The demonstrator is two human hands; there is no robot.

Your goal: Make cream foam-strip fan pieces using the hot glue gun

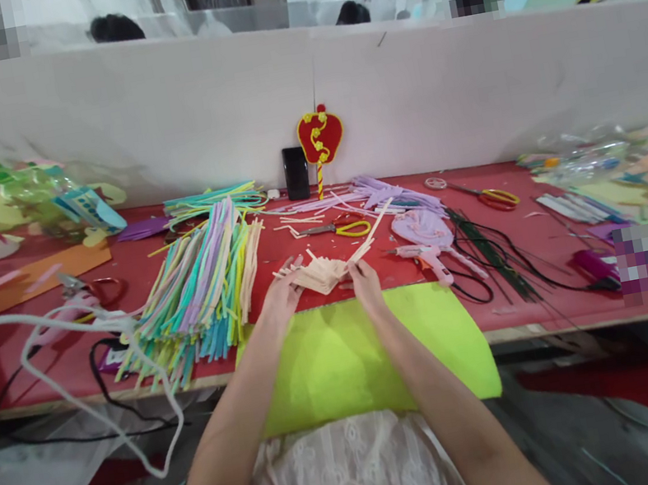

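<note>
Between my two hands is a cream woven piece (322, 274) that looks made of fuzzy pipe cleaners, with loose ends sticking out at both sides. My left hand (284, 290) has its fingers closed on the piece's left end. On the other side, my right hand (364, 277) pinches the right end, where a few longer stems (377, 231) rise up and away. Beneath my wrists lies a bright yellow-green sheet (344, 356) that hangs over the table's front edge. Yellow-handled pliers (352, 227) rest just beyond the piece.
A big pile of coloured pipe cleaners (200, 289) lies to the left. To the right are a pink glue gun (426, 251), a lilac coil (422, 227), dark green stems (492, 254) and scissors (498, 199). A red fan-shaped ornament (322, 138) stands by a black phone (296, 173). A white cable (74, 387) loops at left.
</note>
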